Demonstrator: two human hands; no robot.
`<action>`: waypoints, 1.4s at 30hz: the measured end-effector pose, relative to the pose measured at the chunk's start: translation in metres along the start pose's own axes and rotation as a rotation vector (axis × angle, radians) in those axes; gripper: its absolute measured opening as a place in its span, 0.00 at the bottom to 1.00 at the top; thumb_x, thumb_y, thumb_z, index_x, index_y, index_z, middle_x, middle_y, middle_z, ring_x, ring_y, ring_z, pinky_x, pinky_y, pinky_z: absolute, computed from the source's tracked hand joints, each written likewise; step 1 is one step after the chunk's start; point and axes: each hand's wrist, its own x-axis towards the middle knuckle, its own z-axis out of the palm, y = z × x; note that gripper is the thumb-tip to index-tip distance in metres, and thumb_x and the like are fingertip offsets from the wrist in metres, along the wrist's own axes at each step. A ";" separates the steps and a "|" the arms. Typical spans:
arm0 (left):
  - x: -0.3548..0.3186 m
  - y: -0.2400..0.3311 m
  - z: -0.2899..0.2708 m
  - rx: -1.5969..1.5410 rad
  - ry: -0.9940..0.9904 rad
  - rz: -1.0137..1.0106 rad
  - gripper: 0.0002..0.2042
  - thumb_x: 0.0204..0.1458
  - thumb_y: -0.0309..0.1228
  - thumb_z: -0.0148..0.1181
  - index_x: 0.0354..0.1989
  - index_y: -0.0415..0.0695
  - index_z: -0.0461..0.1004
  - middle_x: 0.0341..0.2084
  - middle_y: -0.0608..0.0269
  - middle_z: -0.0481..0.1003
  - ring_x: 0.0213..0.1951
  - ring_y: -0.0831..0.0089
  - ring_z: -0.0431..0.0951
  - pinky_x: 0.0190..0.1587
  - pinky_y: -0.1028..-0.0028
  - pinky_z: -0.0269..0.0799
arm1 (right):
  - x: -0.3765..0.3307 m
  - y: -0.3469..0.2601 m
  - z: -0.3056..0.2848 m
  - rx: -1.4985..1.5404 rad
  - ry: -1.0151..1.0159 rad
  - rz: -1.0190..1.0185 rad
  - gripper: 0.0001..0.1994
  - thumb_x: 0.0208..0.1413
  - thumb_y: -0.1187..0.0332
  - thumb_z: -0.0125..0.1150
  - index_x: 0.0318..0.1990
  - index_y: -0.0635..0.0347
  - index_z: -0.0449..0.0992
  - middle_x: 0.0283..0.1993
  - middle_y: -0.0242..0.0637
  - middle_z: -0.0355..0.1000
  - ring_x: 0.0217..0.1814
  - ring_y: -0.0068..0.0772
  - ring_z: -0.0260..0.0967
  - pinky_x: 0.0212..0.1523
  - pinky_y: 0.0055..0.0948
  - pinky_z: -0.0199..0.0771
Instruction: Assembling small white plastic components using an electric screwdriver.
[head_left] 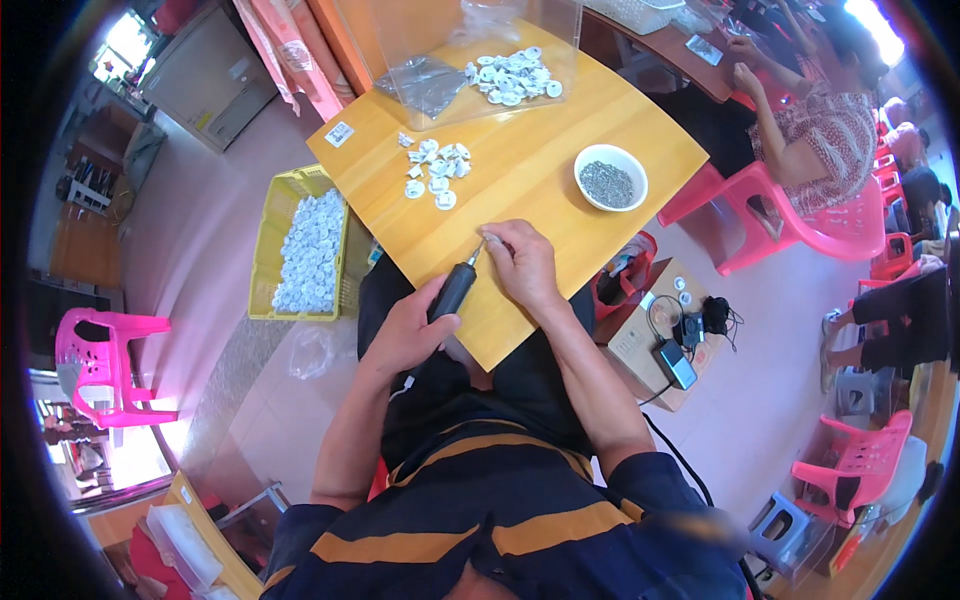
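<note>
My left hand (405,335) is wrapped round a slim black electric screwdriver (454,290), its metal bit pointing up and to the right. At the tip of that bit, over the near part of the wooden table (520,185), my right hand (525,262) has thumb and forefinger pinched together. Whatever lies between those fingertips is too small to make out. Farther left on the tabletop is a loose group of small white plastic parts (438,172). A white bowl (641,188) of tiny grey metal pieces, seemingly screws, stands to the right.
At the table's far end a clear plastic box (577,50) holds more white parts and a grey bag (425,85). Left of the table sits a yellow crate (262,250) full of white pieces. A cardboard box (630,340) with cabled devices is right of my legs. Another person (820,135) sits nearby.
</note>
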 end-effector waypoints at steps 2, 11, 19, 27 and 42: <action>0.000 -0.002 -0.001 -0.040 0.041 0.046 0.31 0.55 0.29 0.61 0.69 0.38 0.63 0.33 0.58 0.77 0.25 0.75 0.76 0.32 0.73 0.75 | 0.000 -0.003 0.001 0.013 -0.003 0.017 0.10 0.55 0.76 0.64 0.44 0.58 0.84 0.41 0.46 0.79 0.43 0.47 0.79 0.46 0.38 0.79; 0.002 0.004 -0.001 -0.009 0.025 0.038 0.30 0.56 0.29 0.61 0.69 0.38 0.63 0.35 0.57 0.77 0.25 0.75 0.76 0.32 0.73 0.75 | 0.000 0.000 -0.001 0.006 0.003 0.028 0.10 0.55 0.75 0.63 0.44 0.58 0.84 0.40 0.45 0.79 0.43 0.46 0.79 0.46 0.38 0.79; 0.001 0.009 -0.003 0.024 0.001 0.035 0.31 0.56 0.29 0.61 0.69 0.40 0.63 0.35 0.64 0.72 0.27 0.80 0.73 0.30 0.76 0.74 | 0.001 -0.001 -0.001 -0.010 0.001 0.019 0.10 0.55 0.75 0.64 0.44 0.58 0.84 0.40 0.46 0.79 0.44 0.47 0.79 0.46 0.38 0.79; 0.001 0.010 -0.003 0.045 0.014 0.058 0.30 0.56 0.28 0.61 0.69 0.40 0.63 0.34 0.64 0.72 0.26 0.80 0.74 0.30 0.77 0.73 | 0.002 -0.003 -0.002 0.007 0.008 0.031 0.08 0.57 0.74 0.64 0.43 0.59 0.85 0.40 0.46 0.79 0.43 0.47 0.79 0.46 0.37 0.78; 0.003 0.006 0.000 0.393 0.123 0.157 0.31 0.55 0.31 0.60 0.69 0.42 0.63 0.27 0.57 0.76 0.26 0.71 0.79 0.34 0.69 0.76 | 0.002 -0.001 -0.001 0.062 0.038 0.070 0.07 0.57 0.73 0.65 0.42 0.60 0.85 0.38 0.46 0.80 0.41 0.46 0.79 0.43 0.37 0.79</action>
